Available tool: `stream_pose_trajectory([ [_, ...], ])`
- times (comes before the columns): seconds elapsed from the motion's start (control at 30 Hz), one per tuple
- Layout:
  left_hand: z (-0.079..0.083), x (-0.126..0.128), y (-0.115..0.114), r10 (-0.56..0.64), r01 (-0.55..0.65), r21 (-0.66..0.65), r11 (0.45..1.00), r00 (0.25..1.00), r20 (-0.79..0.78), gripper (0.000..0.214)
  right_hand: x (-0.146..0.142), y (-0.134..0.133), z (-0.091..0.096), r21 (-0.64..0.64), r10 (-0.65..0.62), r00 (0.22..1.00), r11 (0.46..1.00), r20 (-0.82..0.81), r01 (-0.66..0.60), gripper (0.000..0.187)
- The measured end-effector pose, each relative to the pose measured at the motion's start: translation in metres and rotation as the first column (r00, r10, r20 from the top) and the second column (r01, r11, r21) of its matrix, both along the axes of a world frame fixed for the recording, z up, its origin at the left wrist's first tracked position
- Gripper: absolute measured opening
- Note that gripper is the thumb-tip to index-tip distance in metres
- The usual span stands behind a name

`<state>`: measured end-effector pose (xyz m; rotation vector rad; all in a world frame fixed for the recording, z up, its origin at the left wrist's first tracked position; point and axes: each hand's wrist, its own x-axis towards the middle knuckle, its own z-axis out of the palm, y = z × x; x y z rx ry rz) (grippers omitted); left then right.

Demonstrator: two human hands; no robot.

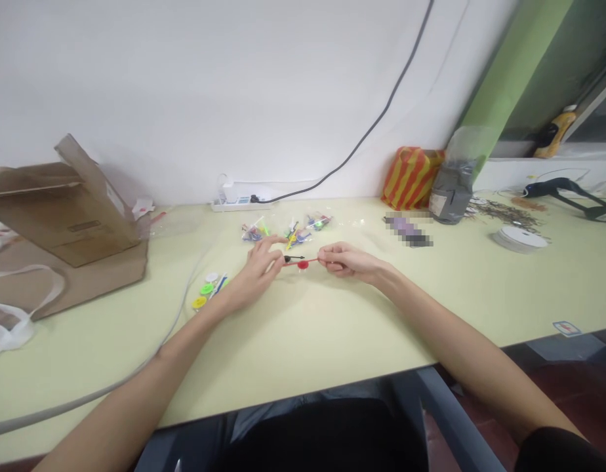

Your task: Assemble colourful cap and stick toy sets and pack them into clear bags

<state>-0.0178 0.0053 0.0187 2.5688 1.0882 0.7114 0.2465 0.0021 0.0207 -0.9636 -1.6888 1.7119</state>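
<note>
One red stick [313, 261] pinched in right hand [347, 261], left hand [258, 267] by its other end, grip unclear.

Red piece [303, 265] partly hidden, carton [86, 226] cropped

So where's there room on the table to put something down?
The table looks bare between the left arm and right arm, and from the right arm to the white roll. It's crowded beyond the left hand, with little bags, and far left, with the box.
</note>
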Motion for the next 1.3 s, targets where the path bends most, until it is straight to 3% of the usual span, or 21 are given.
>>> stream_pose_trajectory([
  [0.13, 0.006, -0.006, 0.006, 0.088, -0.096, 0.103, 0.99, 0.993, 0.073, 0.03, -0.007, -0.002, 0.003, 0.064, -0.061, 0.997, 0.996, -0.053, 0.064, 0.038],
  [0.3, -0.004, -0.016, 0.016, 0.124, -0.096, 0.206, 0.974, 0.984, -0.129, 0.027, -0.023, -0.001, -0.013, 0.071, -0.212, 0.976, 0.976, 0.055, 0.208, 0.036],
  [0.37, -0.009, -0.019, 0.02, 0.118, -0.079, 0.217, 0.973, 0.977, -0.175, 0.026, -0.029, 0.0, -0.021, 0.136, -0.255, 0.956, 0.962, 0.146, 0.236, 0.034],
  [0.47, -0.013, -0.023, 0.023, 0.122, -0.064, 0.25, 0.966, 0.968, -0.221, 0.026, -0.039, -0.001, -0.027, 0.384, -0.377, 0.866, 0.891, 0.329, 0.242, 0.03],
  [0.57, -0.012, -0.028, 0.025, 0.145, -0.07, 0.286, 0.956, 0.958, -0.248, 0.028, -0.049, -0.004, -0.029, 0.61, -0.522, 0.703, 0.777, 0.483, 0.159, 0.027],
  [0.63, -0.009, -0.031, 0.026, 0.159, -0.082, 0.296, 0.952, 0.956, -0.246, 0.03, -0.052, -0.006, -0.029, 0.66, -0.566, 0.626, 0.743, 0.536, 0.107, 0.028],
  [0.77, -0.001, -0.032, 0.023, 0.202, -0.135, 0.312, 0.941, 0.96, -0.192, 0.029, -0.053, -0.01, -0.028, 0.692, -0.612, 0.572, 0.714, 0.546, 0.103, 0.025],
  [0.83, 0.004, -0.032, 0.02, 0.254, -0.196, 0.337, 0.921, 0.957, -0.137, 0.028, -0.055, -0.014, -0.028, 0.735, -0.646, 0.587, 0.667, 0.489, 0.121, 0.025],
  [0.9, 0.009, -0.034, 0.019, 0.316, -0.27, 0.363, 0.892, 0.946, -0.075, 0.027, -0.062, -0.02, -0.029, 0.813, -0.636, 0.671, 0.576, 0.38, 0.085, 0.026],
  [1.0, 0.013, -0.042, 0.022, 0.383, -0.36, 0.379, 0.853, 0.924, 0.016, 0.026, -0.086, -0.031, -0.032, 0.913, -0.45, 0.841, 0.39, 0.3, -0.117, 0.026],
  [1.07, 0.014, -0.05, 0.026, 0.422, -0.404, 0.408, 0.819, 0.905, 0.051, 0.024, -0.107, -0.036, -0.035, 0.923, -0.333, 0.88, 0.3, 0.339, -0.242, 0.03],
  [1.17, 0.011, -0.064, 0.035, 0.487, -0.462, 0.493, 0.738, 0.869, 0.085, 0.024, -0.136, -0.037, -0.037, 0.919, -0.276, 0.883, 0.224, 0.379, -0.324, 0.036],
  [1.3, 0.005, -0.076, 0.045, 0.533, -0.503, 0.548, 0.668, 0.838, 0.118, 0.022, -0.147, -0.034, -0.038, 0.924, -0.326, 0.866, 0.187, 0.378, -0.333, 0.035],
])
